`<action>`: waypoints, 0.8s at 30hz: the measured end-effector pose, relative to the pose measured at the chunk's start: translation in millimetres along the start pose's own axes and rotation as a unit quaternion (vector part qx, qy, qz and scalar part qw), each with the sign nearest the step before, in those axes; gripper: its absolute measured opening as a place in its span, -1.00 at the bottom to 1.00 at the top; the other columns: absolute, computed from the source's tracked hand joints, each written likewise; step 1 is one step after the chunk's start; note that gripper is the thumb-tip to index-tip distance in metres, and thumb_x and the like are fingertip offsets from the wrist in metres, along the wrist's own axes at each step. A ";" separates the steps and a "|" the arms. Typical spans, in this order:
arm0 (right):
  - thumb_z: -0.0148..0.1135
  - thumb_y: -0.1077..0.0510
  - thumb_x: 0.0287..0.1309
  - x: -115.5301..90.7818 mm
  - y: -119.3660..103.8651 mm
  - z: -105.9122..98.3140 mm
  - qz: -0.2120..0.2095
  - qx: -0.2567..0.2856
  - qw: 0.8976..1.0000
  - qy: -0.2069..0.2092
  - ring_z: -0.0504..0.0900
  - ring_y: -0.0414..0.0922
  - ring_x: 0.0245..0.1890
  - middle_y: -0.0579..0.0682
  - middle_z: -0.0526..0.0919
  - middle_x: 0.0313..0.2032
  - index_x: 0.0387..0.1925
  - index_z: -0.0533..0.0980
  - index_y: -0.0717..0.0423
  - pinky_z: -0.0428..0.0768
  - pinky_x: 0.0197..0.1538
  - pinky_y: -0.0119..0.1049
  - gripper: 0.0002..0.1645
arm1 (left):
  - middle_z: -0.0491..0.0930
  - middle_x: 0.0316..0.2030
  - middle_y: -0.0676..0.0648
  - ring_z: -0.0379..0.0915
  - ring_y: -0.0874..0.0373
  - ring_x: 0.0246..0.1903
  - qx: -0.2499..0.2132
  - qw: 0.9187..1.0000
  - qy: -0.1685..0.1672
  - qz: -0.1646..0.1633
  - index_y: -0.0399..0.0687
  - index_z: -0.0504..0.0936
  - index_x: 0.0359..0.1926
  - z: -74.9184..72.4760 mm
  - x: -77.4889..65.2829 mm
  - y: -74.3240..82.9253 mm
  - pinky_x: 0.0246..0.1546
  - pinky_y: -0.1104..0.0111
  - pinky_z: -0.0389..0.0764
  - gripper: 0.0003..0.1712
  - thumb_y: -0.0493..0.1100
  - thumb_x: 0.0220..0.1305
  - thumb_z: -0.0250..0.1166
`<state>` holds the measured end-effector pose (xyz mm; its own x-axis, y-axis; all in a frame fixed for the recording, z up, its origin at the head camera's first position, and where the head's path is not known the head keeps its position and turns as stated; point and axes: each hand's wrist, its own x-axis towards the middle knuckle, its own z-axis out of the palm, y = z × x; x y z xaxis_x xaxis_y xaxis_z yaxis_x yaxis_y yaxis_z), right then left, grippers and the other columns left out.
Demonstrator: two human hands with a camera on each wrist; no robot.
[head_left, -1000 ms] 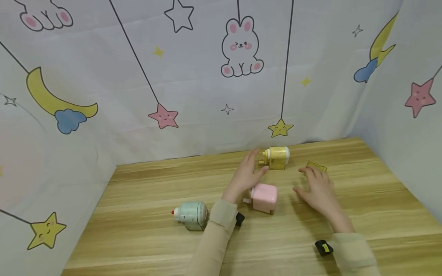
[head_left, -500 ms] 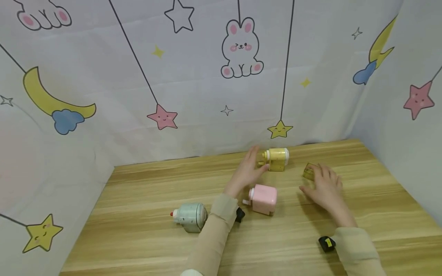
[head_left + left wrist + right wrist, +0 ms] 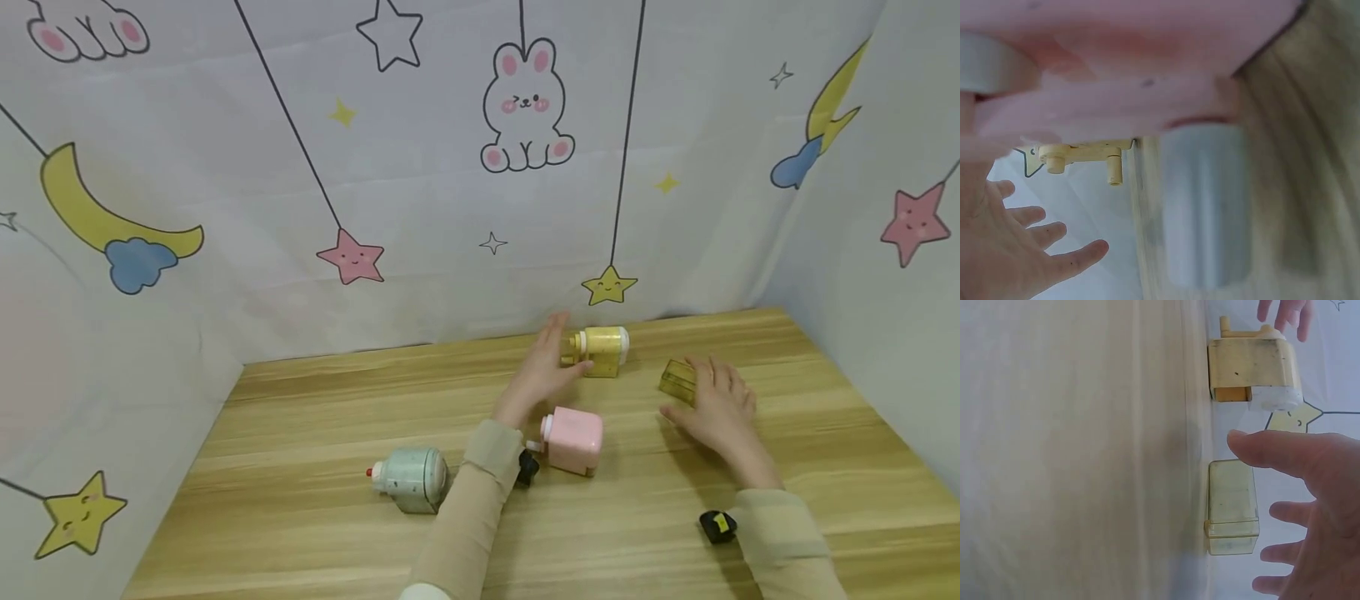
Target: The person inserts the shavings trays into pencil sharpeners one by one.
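A yellow crank pencil sharpener stands at the back of the table. My left hand is spread at its crank side, the thumb overlapping its front in the head view. To the right lies a see-through yellow shavings drawer; the right wrist view shows an opening low in the sharpener's body. My right hand is beside the drawer, fingers apart and relaxed, gripping nothing. Just below my left wrist sits a pink pencil sharpener, which fills the top of the left wrist view.
A pale green pencil sharpener with a red tip stands left of my left forearm. Black wrist cameras sit by both cuffs. A white curtain with printed stars and a bunny rises behind the wooden table.
My right hand has drawn back to the right, bringing more of the yellow drawer into view. My left hand has shifted slightly right, its thumb now over the yellow sharpener.
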<state>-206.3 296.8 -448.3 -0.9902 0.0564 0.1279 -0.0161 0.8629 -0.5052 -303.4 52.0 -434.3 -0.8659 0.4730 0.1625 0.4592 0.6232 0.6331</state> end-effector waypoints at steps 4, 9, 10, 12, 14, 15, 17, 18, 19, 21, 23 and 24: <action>0.31 -0.03 -0.12 2.9 3.1 -1.6 -0.002 0.008 1.000 -0.005 -0.25 0.50 0.16 0.58 -0.17 0.24 0.31 -0.09 0.30 -0.21 0.04 0.56 0.11 | -0.24 0.41 -0.12 -0.30 0.04 0.31 -0.022 1.000 -0.003 0.020 0.26 -0.35 0.39 -0.1 6.3 -4.0 0.23 -0.04 0.05 0.16 0.15 -0.01 0.29; 0.31 -0.02 -0.12 6.8 5.9 0.1 0.000 0.013 1.000 -0.018 -0.18 0.52 0.14 0.61 -0.16 0.23 0.31 -0.11 0.29 -0.10 0.02 0.56 0.11 | -0.20 0.41 -0.10 -0.32 0.08 0.31 -0.060 0.997 -0.012 0.045 0.32 -0.30 0.39 5.1 12.1 -11.4 0.25 -0.04 0.01 0.23 0.08 -0.12 0.39; 0.31 -0.01 -0.11 7.2 7.0 1.3 0.001 0.012 1.000 -0.022 -0.17 0.53 0.13 0.61 -0.15 0.23 0.31 -0.11 0.30 -0.08 0.01 0.57 0.11 | -0.20 0.41 -0.09 -0.31 0.09 0.31 -0.066 0.997 -0.015 0.046 0.34 -0.29 0.39 7.4 12.3 -12.9 0.25 -0.05 0.01 0.23 0.06 -0.13 0.40; 0.30 -0.01 -0.10 7.7 8.4 3.5 0.003 0.013 0.999 -0.029 -0.14 0.54 0.12 0.61 -0.13 0.22 0.31 -0.11 0.30 -0.03 -0.01 0.57 0.10 | -0.18 0.41 -0.08 -0.30 0.09 0.30 -0.071 0.996 -0.019 0.050 0.32 -0.26 0.39 12.3 13.0 -15.5 0.24 -0.05 0.02 0.21 0.04 -0.13 0.40; 0.30 0.01 -0.10 8.3 9.1 5.4 0.002 0.015 0.999 -0.033 -0.10 0.55 0.10 0.61 -0.09 0.21 0.31 -0.11 0.32 0.02 -0.02 0.57 0.09 | -0.17 0.41 -0.07 -0.28 0.08 0.30 -0.075 0.996 -0.021 0.050 0.31 -0.24 0.39 16.8 13.6 -17.3 0.24 -0.06 0.04 0.20 0.02 -0.12 0.41; 0.30 0.02 -0.10 8.6 9.5 6.0 0.001 0.017 0.999 -0.034 -0.09 0.55 0.09 0.61 -0.07 0.20 0.31 -0.11 0.33 0.04 -0.02 0.56 0.09 | -0.16 0.41 -0.06 -0.28 0.08 0.30 -0.077 0.996 -0.021 0.050 0.31 -0.23 0.39 19.2 14.3 -18.4 0.23 -0.07 0.04 0.19 0.02 -0.12 0.41; 0.30 0.03 -0.10 9.3 10.1 7.0 -0.001 0.021 0.999 -0.034 -0.05 0.55 0.08 0.60 -0.04 0.19 0.30 -0.10 0.34 0.07 -0.02 0.55 0.08 | -0.15 0.41 -0.06 -0.27 0.07 0.30 -0.082 0.995 -0.021 0.050 0.28 -0.20 0.40 22.8 15.8 -19.8 0.23 -0.08 0.05 0.17 0.00 -0.11 0.40; 0.30 0.04 -0.10 9.7 10.2 7.2 -0.002 0.023 0.999 -0.032 -0.03 0.55 0.07 0.60 -0.02 0.18 0.30 -0.09 0.34 0.09 -0.02 0.54 0.08 | -0.15 0.41 -0.06 -0.27 0.07 0.30 -0.084 0.995 -0.021 0.051 0.27 -0.19 0.40 24.0 16.8 -20.3 0.23 -0.08 0.06 0.17 -0.01 -0.10 0.40; 0.30 0.05 -0.11 10.2 10.5 7.1 -0.004 0.024 0.999 -0.031 -0.01 0.55 0.06 0.61 0.00 0.17 0.30 -0.09 0.35 0.10 -0.02 0.53 0.07 | -0.14 0.41 -0.07 -0.26 0.07 0.30 -0.087 0.995 -0.022 0.050 0.27 -0.19 0.40 24.9 17.6 -20.6 0.23 -0.08 0.06 0.16 -0.01 -0.10 0.40; 0.30 0.07 -0.10 11.2 11.1 6.5 -0.008 0.025 0.999 -0.029 0.03 0.54 0.05 0.61 0.02 0.16 0.29 -0.08 0.36 0.14 -0.04 0.52 0.05 | -0.14 0.40 -0.08 -0.26 0.08 0.30 -0.090 0.994 -0.023 0.051 0.28 -0.18 0.40 25.8 19.7 -21.0 0.23 -0.08 0.06 0.15 -0.02 -0.09 0.39; 0.29 0.08 -0.09 12.6 11.2 5.3 -0.011 0.025 0.999 -0.027 0.06 0.54 0.03 0.63 0.03 0.15 0.28 -0.07 0.38 0.16 -0.05 0.52 0.04 | -0.13 0.40 -0.09 -0.24 0.09 0.30 -0.091 0.994 -0.025 0.058 0.28 -0.17 0.40 25.8 21.9 -20.8 0.23 -0.08 0.06 0.13 -0.02 -0.07 0.39; 0.29 0.09 -0.08 13.4 11.2 4.4 -0.011 0.026 0.999 -0.027 0.08 0.54 0.02 0.63 0.04 0.14 0.28 -0.07 0.38 0.17 -0.06 0.52 0.03 | -0.12 0.40 -0.09 -0.24 0.09 0.30 -0.091 0.994 -0.026 0.060 0.29 -0.17 0.39 25.5 22.9 -20.5 0.23 -0.07 0.06 0.12 -0.02 -0.06 0.38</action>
<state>-220.4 305.0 -456.0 -0.9955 0.0092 0.0941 -0.0439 0.8366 -0.5461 -327.6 66.0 -462.9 -0.7932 0.5721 0.2084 0.5112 0.4397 0.7385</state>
